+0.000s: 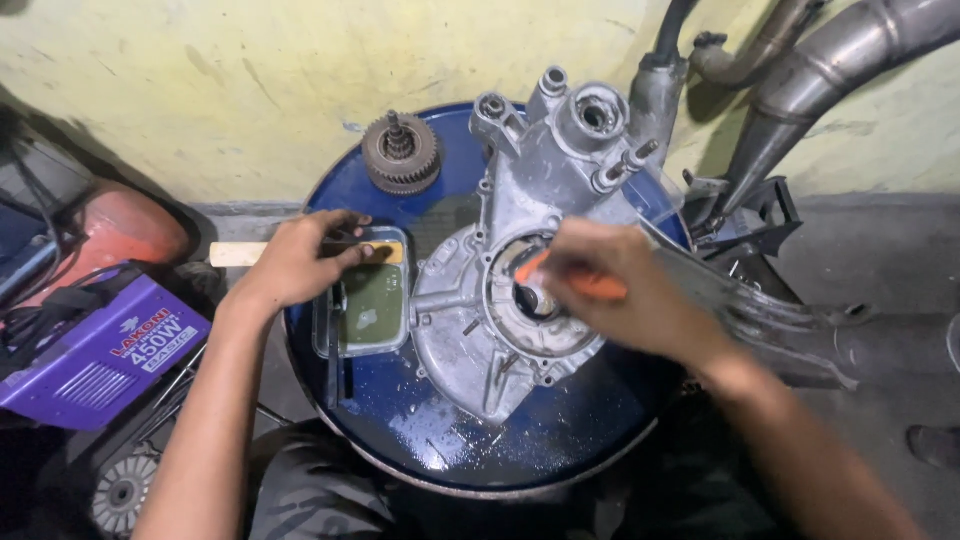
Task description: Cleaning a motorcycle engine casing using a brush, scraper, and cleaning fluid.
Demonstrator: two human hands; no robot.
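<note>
1. engine case (500,300), grey cast metal, lies flat on top of a blue drum (480,440), its round opening facing up near the middle.
2. right hand (620,290) is closed around an orange-handled tool (585,285), whose tip points down into the opening. the tip itself is blurred, so i cannot tell just what it touches.
3. left hand (300,258) rests on the near edge of a shallow tray (365,300) of greenish liquid, just beside the case. its fingers are curled over a pale flat stick (235,253) that lies across the tray's top edge.
4. judgement on doing this well: keep the tool upright in the bore, work around its rim with small even strokes, and steady the case so it does not slide on the wet drum top.
5. gear cluster (400,152) stands on the drum's far edge, apart from the case.
6. exhaust pipes (820,70) lean against the yellow wall at upper right.
7. purple box-shaped machine (95,350) sits on the floor at left. it has a white slanted label on top and a vent grille on its side.
8. red tank-like shape (130,230) lies behind it, near the wall.
</note>
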